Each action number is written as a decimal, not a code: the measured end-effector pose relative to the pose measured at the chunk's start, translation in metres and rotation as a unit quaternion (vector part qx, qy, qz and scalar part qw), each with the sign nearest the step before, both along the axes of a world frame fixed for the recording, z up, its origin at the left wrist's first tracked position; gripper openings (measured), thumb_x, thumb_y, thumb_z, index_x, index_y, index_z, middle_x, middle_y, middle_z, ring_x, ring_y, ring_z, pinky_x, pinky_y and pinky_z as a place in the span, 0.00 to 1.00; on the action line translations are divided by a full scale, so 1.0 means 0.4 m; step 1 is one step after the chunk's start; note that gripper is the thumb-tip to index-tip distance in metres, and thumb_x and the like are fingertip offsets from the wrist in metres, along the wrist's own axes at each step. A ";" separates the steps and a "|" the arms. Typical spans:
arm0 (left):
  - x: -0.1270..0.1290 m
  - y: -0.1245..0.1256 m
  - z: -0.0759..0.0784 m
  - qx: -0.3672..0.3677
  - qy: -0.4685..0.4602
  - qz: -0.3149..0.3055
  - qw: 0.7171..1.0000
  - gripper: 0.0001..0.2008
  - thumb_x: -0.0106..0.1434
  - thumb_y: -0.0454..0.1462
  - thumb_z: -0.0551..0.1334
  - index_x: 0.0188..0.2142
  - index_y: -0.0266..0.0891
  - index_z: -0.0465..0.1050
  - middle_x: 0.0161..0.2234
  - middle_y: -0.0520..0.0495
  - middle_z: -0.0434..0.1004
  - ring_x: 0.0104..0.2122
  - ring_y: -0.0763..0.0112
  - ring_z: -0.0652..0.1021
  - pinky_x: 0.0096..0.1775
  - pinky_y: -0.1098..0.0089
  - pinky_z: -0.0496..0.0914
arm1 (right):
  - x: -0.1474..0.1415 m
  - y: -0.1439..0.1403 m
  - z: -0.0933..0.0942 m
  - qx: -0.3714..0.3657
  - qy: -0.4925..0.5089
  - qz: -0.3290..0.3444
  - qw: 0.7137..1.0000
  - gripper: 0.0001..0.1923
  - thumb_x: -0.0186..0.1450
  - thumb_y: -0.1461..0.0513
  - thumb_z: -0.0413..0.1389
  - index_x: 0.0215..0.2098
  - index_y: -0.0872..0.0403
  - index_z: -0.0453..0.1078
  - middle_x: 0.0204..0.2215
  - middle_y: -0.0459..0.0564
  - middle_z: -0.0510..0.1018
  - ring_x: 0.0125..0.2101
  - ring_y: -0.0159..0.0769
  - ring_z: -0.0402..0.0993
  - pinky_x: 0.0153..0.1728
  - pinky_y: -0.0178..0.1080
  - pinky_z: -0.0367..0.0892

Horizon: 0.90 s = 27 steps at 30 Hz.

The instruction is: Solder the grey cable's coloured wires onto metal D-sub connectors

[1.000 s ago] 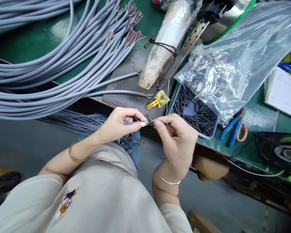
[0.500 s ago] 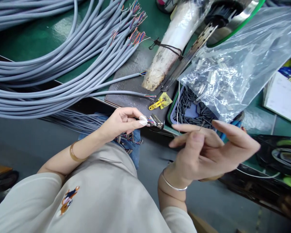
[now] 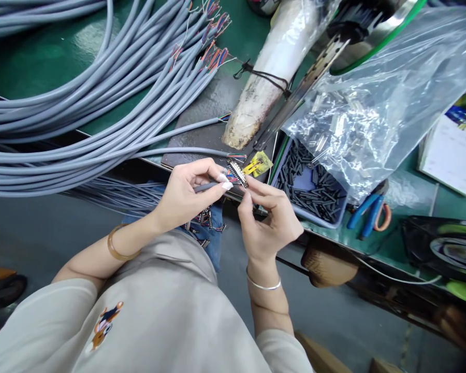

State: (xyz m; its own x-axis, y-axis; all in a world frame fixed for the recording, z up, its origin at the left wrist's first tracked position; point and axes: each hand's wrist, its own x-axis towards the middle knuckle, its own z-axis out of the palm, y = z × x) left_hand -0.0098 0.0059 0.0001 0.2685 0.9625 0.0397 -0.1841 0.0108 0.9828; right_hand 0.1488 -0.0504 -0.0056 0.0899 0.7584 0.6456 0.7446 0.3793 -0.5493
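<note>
My left hand (image 3: 196, 189) is closed on a grey cable (image 3: 204, 186) just behind a multi-pin connector (image 3: 236, 173). Thin coloured wires run from the cable's end to the connector's pins. At the connector's lower right end, my right hand (image 3: 270, 215) pinches it between thumb and fingers; the exact contact is partly hidden. A yellow clip-like piece (image 3: 251, 166) lies on the dark board (image 3: 192, 135) just beyond the connector. Two stripped cable ends (image 3: 236, 156) rest near it.
Bundled grey cables (image 3: 140, 119) fill the left. A tray (image 3: 338, 224) of short black tubes, blue-handled pliers (image 3: 367, 212) and a clear plastic bag (image 3: 388, 103) are at right. A white wrapped tool (image 3: 264, 77) points toward the board. Finished-looking connectors (image 3: 205, 217) hang over my lap.
My right hand has come left from above the tray to the connector and closed on it. The connector has turned and moved slightly left and up in my left hand.
</note>
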 end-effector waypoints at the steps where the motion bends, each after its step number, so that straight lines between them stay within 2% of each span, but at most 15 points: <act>1: 0.004 0.000 0.000 0.020 0.017 0.017 1.000 0.06 0.57 0.34 0.70 0.29 0.34 0.74 0.33 0.48 0.80 0.31 0.77 0.79 0.32 0.79 0.74 | 0.001 0.002 -0.001 0.003 0.002 0.004 1.000 0.09 0.64 0.71 0.62 0.38 0.52 0.71 0.43 0.49 0.86 0.42 0.34 0.85 0.42 0.37 0.81; 8: 0.019 0.007 0.005 0.085 0.078 0.068 0.991 0.04 0.59 0.31 0.67 0.28 0.35 0.73 0.32 0.49 0.82 0.27 0.80 0.76 0.28 0.81 0.69 | 0.005 0.024 -0.004 0.004 0.016 0.020 1.000 0.10 0.65 0.72 0.61 0.39 0.51 0.70 0.45 0.49 0.86 0.42 0.33 0.85 0.41 0.35 0.81; 18: 0.013 0.018 0.023 0.115 0.107 0.081 0.984 0.04 0.60 0.32 0.68 0.30 0.35 0.75 0.35 0.47 0.82 0.27 0.80 0.76 0.26 0.80 0.67 | 0.006 0.053 0.019 0.033 -0.008 0.015 0.999 0.09 0.64 0.70 0.63 0.39 0.51 0.73 0.43 0.48 0.86 0.39 0.34 0.85 0.40 0.37 0.81; 23: 0.005 0.020 0.028 0.107 0.112 0.071 0.985 0.05 0.61 0.34 0.69 0.31 0.36 0.75 0.38 0.46 0.82 0.26 0.81 0.75 0.24 0.79 0.66 | 0.003 0.058 0.035 0.028 -0.026 0.006 0.999 0.10 0.63 0.70 0.65 0.39 0.51 0.75 0.41 0.47 0.86 0.39 0.35 0.85 0.41 0.37 0.81; 27: 0.002 0.024 0.027 0.086 0.101 0.059 0.989 0.06 0.60 0.34 0.70 0.30 0.36 0.75 0.36 0.46 0.82 0.29 0.78 0.77 0.27 0.79 0.69 | 0.005 0.054 0.030 0.032 -0.031 0.008 0.999 0.09 0.63 0.70 0.64 0.37 0.52 0.73 0.41 0.47 0.86 0.39 0.34 0.85 0.40 0.37 0.80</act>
